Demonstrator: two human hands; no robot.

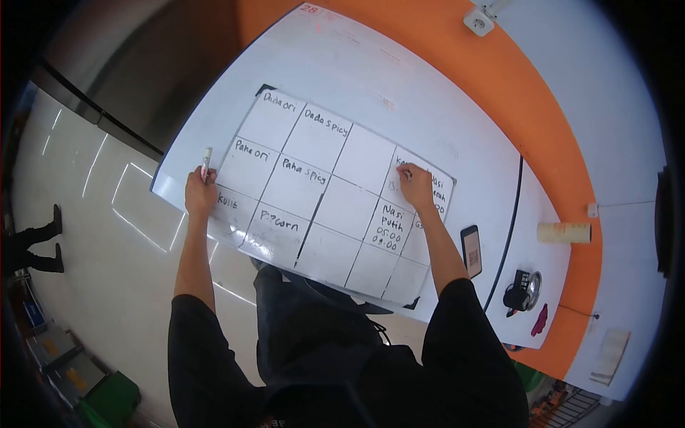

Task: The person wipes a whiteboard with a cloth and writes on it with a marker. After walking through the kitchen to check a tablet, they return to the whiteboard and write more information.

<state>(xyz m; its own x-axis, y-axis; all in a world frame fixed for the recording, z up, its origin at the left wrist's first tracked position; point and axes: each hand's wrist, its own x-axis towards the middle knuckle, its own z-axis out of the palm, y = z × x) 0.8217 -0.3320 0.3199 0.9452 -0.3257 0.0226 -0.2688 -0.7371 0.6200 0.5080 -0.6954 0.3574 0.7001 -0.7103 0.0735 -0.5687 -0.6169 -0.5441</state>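
Note:
A whiteboard marked off in a grid of cells lies on the table, with handwritten words such as "Dada ori" and "Nasi putih" in several cells. My left hand is closed around a white marker by the board's left edge, the marker pointing away from me. Over an upper right cell with writing, my right hand rests with its fingers pinched together. Part of that cell's writing is hidden behind the hand. Whether a small thing is between those fingers I cannot make out.
The white table carries a phone right of my right forearm. Farther right are a paper roll, a black item with a metal round part and a dark red cloth. Another person's legs show at left.

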